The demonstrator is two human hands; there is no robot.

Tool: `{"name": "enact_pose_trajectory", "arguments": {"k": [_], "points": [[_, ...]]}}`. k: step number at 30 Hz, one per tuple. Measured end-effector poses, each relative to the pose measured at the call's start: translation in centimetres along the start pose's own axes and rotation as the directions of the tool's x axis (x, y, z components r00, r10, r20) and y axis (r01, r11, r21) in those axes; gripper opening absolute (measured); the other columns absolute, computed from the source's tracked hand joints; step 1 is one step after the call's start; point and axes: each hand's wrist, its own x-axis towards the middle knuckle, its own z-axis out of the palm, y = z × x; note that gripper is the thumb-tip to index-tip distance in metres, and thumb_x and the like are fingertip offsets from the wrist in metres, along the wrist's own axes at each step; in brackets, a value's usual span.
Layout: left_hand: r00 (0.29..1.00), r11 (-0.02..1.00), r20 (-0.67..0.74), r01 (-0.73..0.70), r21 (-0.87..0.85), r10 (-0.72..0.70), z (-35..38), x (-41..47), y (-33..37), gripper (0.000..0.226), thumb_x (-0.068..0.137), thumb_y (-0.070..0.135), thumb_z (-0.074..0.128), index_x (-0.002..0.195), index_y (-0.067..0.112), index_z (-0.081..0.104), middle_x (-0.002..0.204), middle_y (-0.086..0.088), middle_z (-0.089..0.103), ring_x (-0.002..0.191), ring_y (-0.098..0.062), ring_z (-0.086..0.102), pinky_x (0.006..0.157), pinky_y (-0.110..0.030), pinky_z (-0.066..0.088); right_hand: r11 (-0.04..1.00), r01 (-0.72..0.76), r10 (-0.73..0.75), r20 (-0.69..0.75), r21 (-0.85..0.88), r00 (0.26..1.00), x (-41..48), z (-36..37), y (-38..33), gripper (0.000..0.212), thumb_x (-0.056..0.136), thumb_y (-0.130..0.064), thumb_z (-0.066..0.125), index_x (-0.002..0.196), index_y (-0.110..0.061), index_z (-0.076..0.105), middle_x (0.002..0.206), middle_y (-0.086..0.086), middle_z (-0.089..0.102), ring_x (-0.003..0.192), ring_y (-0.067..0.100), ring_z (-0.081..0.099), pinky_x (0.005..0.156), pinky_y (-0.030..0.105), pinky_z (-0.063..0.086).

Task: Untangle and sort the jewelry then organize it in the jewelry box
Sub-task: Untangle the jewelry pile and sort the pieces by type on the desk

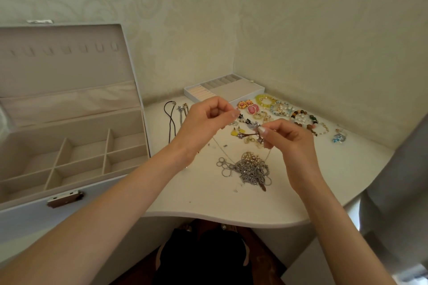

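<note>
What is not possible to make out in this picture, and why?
All in the head view.
- The thin chain pinched by the left hand and right hand: its knot is too small, partly behind the fingers.
- The tangled pile: piece count unclear, too knotted and small.
- The jewelry box: left end cut off by the picture edge.
- The earrings: some hidden behind both hands.

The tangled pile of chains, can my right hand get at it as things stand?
Probably yes: the tangled pile lies uncovered on the table, close under the right hand. Its fingers pinch a thin chain, so it must let go first.
</note>
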Motion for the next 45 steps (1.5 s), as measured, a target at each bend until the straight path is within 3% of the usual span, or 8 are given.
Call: {"name": "enact_pose_trajectory", "arguments": {"k": [8,14,19,22,29,36,41,45], "points": [[0.970,0.995,0.244,-0.006,0.104,-0.019,-0.7,-0.6,-0.4,0.009,0.084,0.015,0.066,0.076,0.013,0.067,0.051,0.015,0.054,0.049,0.001,0.039,0.053,-0.005,0.035,0.993,-0.032,0.039,-0.053,0.117,0.998,0.1,-0.5,0.2,0.013,0.088,-0.001,0.058,0.087,-0.009,0.069,0.063,0.000,0.068,0.064,0.013,0.063,0.068,0.022,0.053],[0.892,0.975,0.443,-0.006,0.222,-0.095,-0.8,-0.4,-0.7,0.007,0.086,0.015,0.063,0.087,0.008,0.066,0.063,0.006,0.065,0.059,-0.007,0.057,0.059,-0.016,0.046,0.985,-0.041,0.040,0.008,0.169,0.999,0.0,-0.5,-0.1,0.009,0.086,0.000,0.059,0.087,-0.005,0.066,0.067,0.002,0.070,0.067,0.014,0.065,0.068,0.024,0.054],[0.968,0.992,0.246,0.028,0.120,-0.057,0.2,-0.3,-0.4,0.028,0.086,0.031,0.061,0.108,0.015,0.055,0.067,-0.002,0.067,0.044,-0.006,0.044,0.048,-0.017,0.036,0.986,-0.059,0.044,0.096,0.157,0.994,-0.1,-0.4,-0.2,0.009,0.081,0.003,0.064,0.084,-0.005,0.066,0.070,0.009,0.072,0.067,0.018,0.068,0.067,0.025,0.055],[0.979,0.976,0.194,-0.100,0.192,0.062,0.4,0.0,-0.3,0.014,0.092,0.020,0.057,0.094,0.007,0.061,0.059,-0.002,0.063,0.040,0.000,0.039,0.046,-0.010,0.031,0.989,-0.075,0.055,0.156,0.126,0.986,-0.1,-0.4,-0.1,0.009,0.078,0.002,0.067,0.083,-0.004,0.064,0.072,0.012,0.072,0.068,0.021,0.070,0.067,0.025,0.055],[0.941,0.816,0.260,-0.319,0.481,0.215,-0.3,-0.2,-0.2,0.015,0.094,0.020,0.054,0.080,0.017,0.056,0.051,0.000,0.063,0.043,0.002,0.048,0.053,-0.008,0.030,0.989,-0.148,0.141,0.249,0.008,0.958,0.0,-0.7,0.4,0.024,0.061,-0.012,0.074,0.083,-0.009,0.068,0.069,0.000,0.070,0.066,0.012,0.066,0.066,0.020,0.053],[0.883,0.607,0.356,-0.469,0.641,0.307,-0.5,0.3,-0.1,0.024,0.091,0.040,0.045,0.084,0.026,0.062,0.041,0.007,0.052,0.045,-0.003,0.048,0.061,-0.033,0.047,0.998,-0.068,0.067,0.293,-0.007,0.954,-0.1,-0.4,0.0,0.031,0.069,-0.024,0.070,0.097,-0.010,0.069,0.080,-0.003,0.073,0.073,0.004,0.066,0.065,0.013,0.047],[0.862,0.640,0.413,-0.499,0.584,0.295,-0.7,0.5,0.2,0.018,0.088,0.040,0.048,0.082,0.031,0.063,0.041,0.014,0.045,0.047,-0.005,0.049,0.059,-0.032,0.046,0.982,-0.139,0.069,0.448,0.125,0.892,0.6,-1.3,0.1,0.045,0.071,-0.048,0.077,0.104,-0.018,0.070,0.096,0.015,0.068,0.085,0.025,0.053,0.067,0.022,0.044],[0.855,0.675,0.393,-0.512,0.532,0.339,-0.6,0.2,0.2,0.019,0.089,0.043,0.050,0.089,0.028,0.061,0.052,0.025,0.052,0.048,-0.001,0.049,0.058,-0.029,0.043,0.971,-0.168,0.057,0.525,0.167,0.849,1.0,-1.4,0.0,0.037,0.075,-0.025,0.077,0.109,-0.014,0.066,0.087,0.005,0.067,0.077,0.021,0.053,0.063,0.019,0.045]]}}
